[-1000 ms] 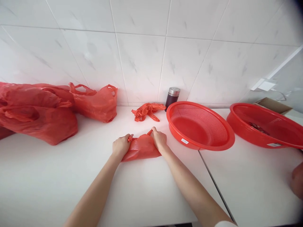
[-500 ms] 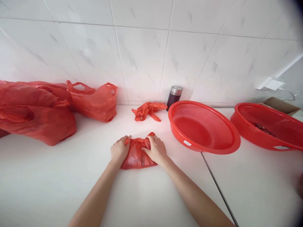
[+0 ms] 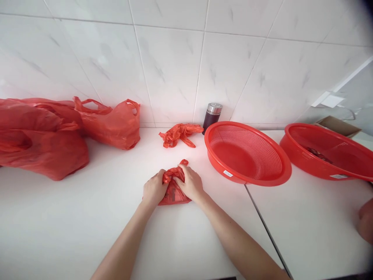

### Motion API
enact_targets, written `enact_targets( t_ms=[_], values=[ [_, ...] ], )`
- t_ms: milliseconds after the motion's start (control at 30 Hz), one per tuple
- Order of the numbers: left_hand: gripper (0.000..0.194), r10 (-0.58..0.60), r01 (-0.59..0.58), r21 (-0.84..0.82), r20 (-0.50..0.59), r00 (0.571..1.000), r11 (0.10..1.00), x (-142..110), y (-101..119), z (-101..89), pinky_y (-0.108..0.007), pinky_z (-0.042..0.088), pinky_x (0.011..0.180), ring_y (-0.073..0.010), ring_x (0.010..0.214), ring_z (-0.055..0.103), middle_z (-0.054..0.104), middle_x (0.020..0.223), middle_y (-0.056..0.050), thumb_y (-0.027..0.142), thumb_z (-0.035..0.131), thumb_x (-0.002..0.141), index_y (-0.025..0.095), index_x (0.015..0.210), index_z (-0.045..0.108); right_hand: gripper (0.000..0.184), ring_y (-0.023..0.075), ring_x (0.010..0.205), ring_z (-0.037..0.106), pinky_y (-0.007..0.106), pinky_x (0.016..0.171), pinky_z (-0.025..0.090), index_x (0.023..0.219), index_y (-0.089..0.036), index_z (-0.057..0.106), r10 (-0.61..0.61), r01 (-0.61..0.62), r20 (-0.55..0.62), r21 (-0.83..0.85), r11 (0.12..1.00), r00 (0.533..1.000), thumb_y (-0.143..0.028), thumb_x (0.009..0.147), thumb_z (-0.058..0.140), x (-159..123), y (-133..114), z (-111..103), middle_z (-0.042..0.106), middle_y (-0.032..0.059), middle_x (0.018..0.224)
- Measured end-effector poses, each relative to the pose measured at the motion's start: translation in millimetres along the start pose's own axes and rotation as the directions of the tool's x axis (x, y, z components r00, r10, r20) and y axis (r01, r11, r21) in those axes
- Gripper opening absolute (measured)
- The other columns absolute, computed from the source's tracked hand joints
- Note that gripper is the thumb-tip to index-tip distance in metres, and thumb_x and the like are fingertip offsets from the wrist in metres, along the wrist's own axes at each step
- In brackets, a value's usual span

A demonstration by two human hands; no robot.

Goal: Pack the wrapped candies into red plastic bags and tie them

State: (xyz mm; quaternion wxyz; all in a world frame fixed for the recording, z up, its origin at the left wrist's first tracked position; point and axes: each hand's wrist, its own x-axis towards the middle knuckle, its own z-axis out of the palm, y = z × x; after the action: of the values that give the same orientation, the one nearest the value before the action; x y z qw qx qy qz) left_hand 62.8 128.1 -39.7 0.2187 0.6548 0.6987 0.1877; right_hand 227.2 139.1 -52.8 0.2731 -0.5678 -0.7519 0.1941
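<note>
A small red plastic bag (image 3: 174,192) lies bunched on the white counter (image 3: 58,225) in front of me. My left hand (image 3: 155,189) grips its left side with fingers curled. My right hand (image 3: 190,183) pinches the gathered top and handles, fingers closed over the plastic. The two hands are close together, almost touching, with the bag squeezed between them. Something dark shows faintly through the plastic.
Large red bags (image 3: 40,134) lie at the left by the tiled wall. A crumpled red bag (image 3: 179,134) and a dark flask (image 3: 212,116) stand behind. Two red colander baskets (image 3: 247,153) (image 3: 328,151) sit to the right. Another person's hand (image 3: 365,219) shows at the right edge.
My hands have come together, gathering the spread bag into a tight bunch. The right hand moved left over the top of the bag. The view tilted slightly.
</note>
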Motion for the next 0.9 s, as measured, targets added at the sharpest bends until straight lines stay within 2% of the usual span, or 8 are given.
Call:
enact_targets(
  t_ms=[100, 200, 333, 433, 500, 633, 733, 900],
  values=[
    [0.022, 0.035, -0.028, -0.125, 0.051, 0.998, 0.992, -16, 9, -14.1, -0.03, 0.045, 0.066, -0.0219, 0.078, 0.065, 0.071, 0.09, -0.003, 0.042, 0.043, 0.09, 0.027, 0.099, 0.056, 0.059, 0.0231, 0.118, 0.056, 0.037, 0.097, 0.043, 0.143, -0.026, 0.038, 0.092, -0.111, 0.068, 0.374, 0.921, 0.993, -0.053, 0.091, 0.048, -1, 0, -12, 0.06, 0.0082, 0.125],
    [0.029, 0.104, -0.067, -0.256, 0.132, 0.986, 0.964, -42, 18, -27.5, -0.028, 0.05, 0.07, -0.0186, 0.079, 0.066, 0.071, 0.092, 0.001, 0.049, 0.041, 0.091, 0.029, 0.104, 0.058, 0.068, 0.0233, 0.109, 0.062, 0.038, 0.092, 0.046, 0.147, -0.026, 0.031, 0.2, -0.298, 0.221, 0.68, 0.671, 0.955, -0.057, 0.09, 0.049, 0, -2, -22, 0.068, 0.0076, 0.109],
    [0.034, 0.113, -0.044, -0.406, 0.148, 0.983, 0.913, -71, 14, -29.0, -0.031, 0.051, 0.074, -0.0197, 0.085, 0.066, 0.069, 0.1, -0.001, 0.047, 0.036, 0.094, 0.03, 0.103, 0.064, 0.081, 0.021, 0.088, 0.068, 0.035, 0.081, 0.05, 0.146, -0.026, 0.03, 0.155, -0.374, 0.341, 0.872, 0.315, 0.927, -0.041, 0.078, 0.072, 1, -9, -28, 0.071, 0.0023, 0.084],
    [0.035, 0.121, -0.067, -0.392, 0.115, 0.986, 0.917, -84, -4, -20.3, -0.032, 0.052, 0.075, -0.0207, 0.088, 0.065, 0.069, 0.103, -0.003, 0.04, 0.034, 0.096, 0.03, 0.105, 0.066, 0.054, 0.018, 0.077, 0.067, 0.028, 0.069, 0.049, 0.123, -0.022, 0.056, 0.125, -0.35, 0.335, 0.928, 0.128, 0.934, -0.039, 0.074, 0.075, 0, -18, -35, 0.063, -0.0024, 0.071],
    [0.035, 0.191, -0.166, -0.341, 0.041, 0.981, 0.925, -91, -16, -13.6, -0.034, 0.053, 0.081, -0.0231, 0.1, 0.064, 0.063, 0.118, -0.006, 0.033, 0.04, 0.094, 0.032, 0.123, 0.059, 0.037, 0.0156, 0.07, 0.066, 0.026, 0.066, 0.048, 0.103, -0.019, 0.064, 0.093, -0.339, 0.335, 0.94, 0.036, 0.938, -0.039, 0.074, 0.074, -2, -24, -39, 0.056, -0.0049, 0.066],
    [0.061, 0.309, -0.325, -0.191, -0.109, 0.945, 0.926, -99, -23, -5.0, -0.044, 0.049, 0.096, -0.0293, 0.128, 0.046, 0.035, 0.149, -0.008, 0.03, 0.051, 0.09, 0.04, 0.147, 0.031, 0.028, 0.0143, 0.068, 0.064, 0.028, 0.067, 0.049, 0.095, -0.019, 0.063, 0.078, -0.328, 0.33, 0.944, -0.035, 0.941, -0.04, 0.078, 0.071, -7, -36, -40, 0.056, -0.0045, 0.068],
    [0.046, 0.317, -0.327, -0.193, -0.081, 0.945, 0.925, -100, -16, -6.5, -0.046, 0.044, 0.103, -0.0265, 0.136, 0.036, 0.028, 0.155, 0.0, 0.034, 0.04, 0.097, 0.046, 0.141, 0.039, 0.029, 0.0124, 0.062, 0.061, 0.027, 0.065, 0.049, 0.09, -0.019, 0.061, 0.085, -0.301, 0.3, 0.954, -0.007, 0.95, -0.045, 0.08, 0.067, -5, -33, -34, 0.052, -0.0058, 0.062],
    [0.041, 0.409, -0.382, -0.287, 0.038, 0.912, 0.879, -111, -18, -11.4, -0.046, 0.033, 0.113, -0.0232, 0.14, 0.03, 0.039, 0.151, 0.006, 0.033, 0.035, 0.098, 0.045, 0.136, 0.048, 0.032, 0.005, 0.042, 0.036, 0.02, 0.048, 0.04, 0.077, -0.02, 0.052, 0.344, -0.204, 0.16, 0.974, 0.096, 0.925, -0.049, 0.075, 0.067, 11, -3, -20, 0.031, -0.0122, 0.05]
  ],
)
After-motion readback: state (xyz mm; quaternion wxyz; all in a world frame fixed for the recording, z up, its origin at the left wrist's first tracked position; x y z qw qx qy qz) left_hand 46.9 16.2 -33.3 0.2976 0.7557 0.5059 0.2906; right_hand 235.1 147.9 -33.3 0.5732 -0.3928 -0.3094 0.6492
